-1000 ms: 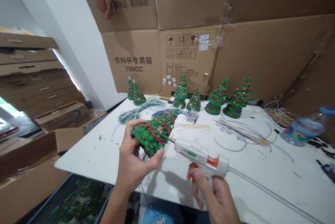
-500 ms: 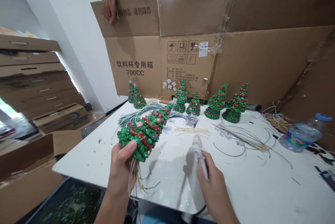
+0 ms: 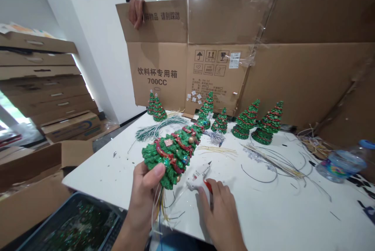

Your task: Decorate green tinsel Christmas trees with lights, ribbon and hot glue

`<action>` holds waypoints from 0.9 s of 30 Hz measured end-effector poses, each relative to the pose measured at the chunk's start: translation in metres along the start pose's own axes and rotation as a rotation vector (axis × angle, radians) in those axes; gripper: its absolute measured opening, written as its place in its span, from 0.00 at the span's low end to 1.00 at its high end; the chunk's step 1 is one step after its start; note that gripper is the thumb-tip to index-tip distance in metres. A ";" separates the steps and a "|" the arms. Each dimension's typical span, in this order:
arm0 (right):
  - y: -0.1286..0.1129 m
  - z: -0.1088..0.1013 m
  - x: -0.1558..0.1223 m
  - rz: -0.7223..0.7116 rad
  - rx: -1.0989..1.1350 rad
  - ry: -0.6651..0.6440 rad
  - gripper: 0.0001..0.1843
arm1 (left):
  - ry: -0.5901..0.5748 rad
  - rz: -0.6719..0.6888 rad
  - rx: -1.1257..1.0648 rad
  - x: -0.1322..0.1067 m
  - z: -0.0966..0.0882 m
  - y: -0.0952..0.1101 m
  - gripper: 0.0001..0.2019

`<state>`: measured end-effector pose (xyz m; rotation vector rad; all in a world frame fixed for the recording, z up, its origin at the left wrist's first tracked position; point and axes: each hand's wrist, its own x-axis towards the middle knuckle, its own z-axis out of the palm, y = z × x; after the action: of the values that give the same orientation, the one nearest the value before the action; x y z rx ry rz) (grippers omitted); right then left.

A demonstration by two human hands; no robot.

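My left hand (image 3: 146,192) is closed around the base of a glittery green Christmas tree (image 3: 172,151) with red garlands and small baubles. It is tilted, its tip pointing up and to the right. Wires (image 3: 161,206) in yellow, white and blue hang below its base. My right hand (image 3: 219,208) is at the handle of a white glue gun (image 3: 197,176) with a red trigger. The gun is on its side at the tabletop, its dark nozzle pointing away and right. My fingers curl at the handle and partly hide it.
More small trees (image 3: 245,120) stand along the back of the white table (image 3: 281,204). Bundled wires (image 3: 158,128), loose stems (image 3: 275,161) and a water bottle (image 3: 342,165) lie about. A cardboard wall (image 3: 164,55) rises behind, with a person's hand (image 3: 136,13) over its top. A blue crate (image 3: 79,223) is lower left.
My right hand has brought the glue gun left and turned it from upright onto its side at the table. The held tree appears slightly farther right and lower as the view shifts.
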<state>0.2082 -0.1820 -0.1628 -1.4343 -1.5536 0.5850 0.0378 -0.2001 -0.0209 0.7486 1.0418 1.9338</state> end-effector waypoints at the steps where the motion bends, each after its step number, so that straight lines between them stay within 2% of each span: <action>1: -0.004 -0.005 0.004 0.006 0.006 0.003 0.26 | -0.026 -0.032 -0.003 -0.002 0.001 0.000 0.18; 3: -0.017 -0.019 0.013 0.038 0.041 0.026 0.27 | -0.084 -0.058 0.011 -0.004 0.002 -0.001 0.20; 6: -0.049 -0.042 0.024 0.100 0.183 0.026 0.27 | -0.180 0.022 0.066 -0.003 0.000 -0.008 0.20; 8: -0.075 -0.052 0.026 0.182 0.496 -0.016 0.26 | -0.255 0.073 0.119 0.000 -0.003 -0.014 0.22; 9: -0.087 -0.055 0.026 0.170 0.570 0.026 0.24 | -0.286 0.093 0.148 0.001 -0.005 -0.017 0.23; 12: -0.111 -0.054 0.020 0.011 0.629 0.153 0.14 | -0.343 0.149 0.216 0.002 -0.007 -0.025 0.24; 14: -0.116 -0.049 0.015 -0.083 0.636 0.167 0.09 | -0.378 0.177 0.247 0.001 -0.007 -0.026 0.22; 17: -0.112 -0.043 0.011 -0.154 0.661 0.134 0.07 | -0.415 0.240 0.296 0.000 -0.003 -0.023 0.17; 21: -0.107 -0.043 0.011 -0.148 0.665 0.127 0.07 | -0.439 0.318 0.361 0.000 0.003 -0.019 0.13; 27: -0.105 -0.046 0.014 -0.146 0.637 0.142 0.08 | -0.460 0.311 0.386 0.001 0.005 -0.022 0.13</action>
<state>0.1940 -0.2018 -0.0502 -0.8510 -1.1950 0.7828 0.0489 -0.1895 -0.0369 1.5682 1.0581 1.6941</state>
